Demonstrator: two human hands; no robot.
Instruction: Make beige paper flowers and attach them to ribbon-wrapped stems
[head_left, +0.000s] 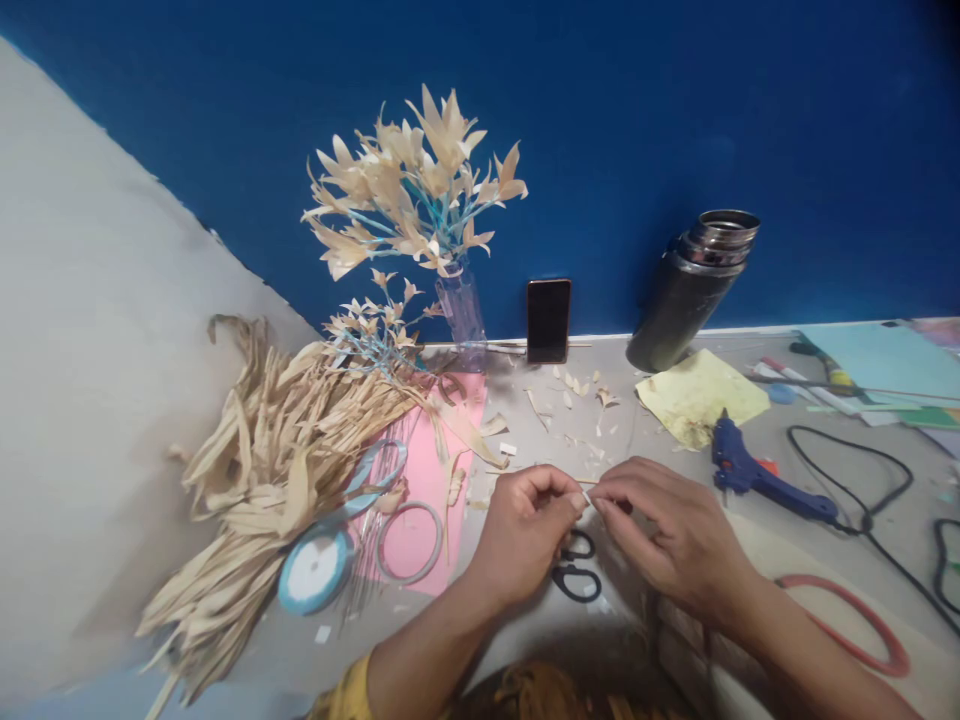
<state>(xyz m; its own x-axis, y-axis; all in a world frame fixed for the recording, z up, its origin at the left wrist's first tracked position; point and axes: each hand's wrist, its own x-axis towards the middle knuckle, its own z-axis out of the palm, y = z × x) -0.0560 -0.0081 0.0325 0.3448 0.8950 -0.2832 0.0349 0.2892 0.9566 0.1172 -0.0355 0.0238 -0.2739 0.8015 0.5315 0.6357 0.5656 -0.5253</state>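
Note:
My left hand point(525, 525) and my right hand point(660, 530) meet above the table, both pinched on a small pale strip of dried husk point(586, 493) held between the fingertips. Black-handled scissors point(576, 568) lie on the table right under the hands. A big pile of dried husk strips point(262, 480) lies to the left. A roll of light blue ribbon tape point(315, 570) and a thin ring of tape point(409, 542) rest on a pink sheet point(420, 500).
A vase of husk flowers on blue stems point(420, 200) stands at the blue wall, with a phone point(548, 320) and a steel flask point(690, 290) beside it. To the right lie a yellow paper point(701, 395), a blue glue gun point(757, 475), black cables point(870, 510), and a red ring point(862, 630).

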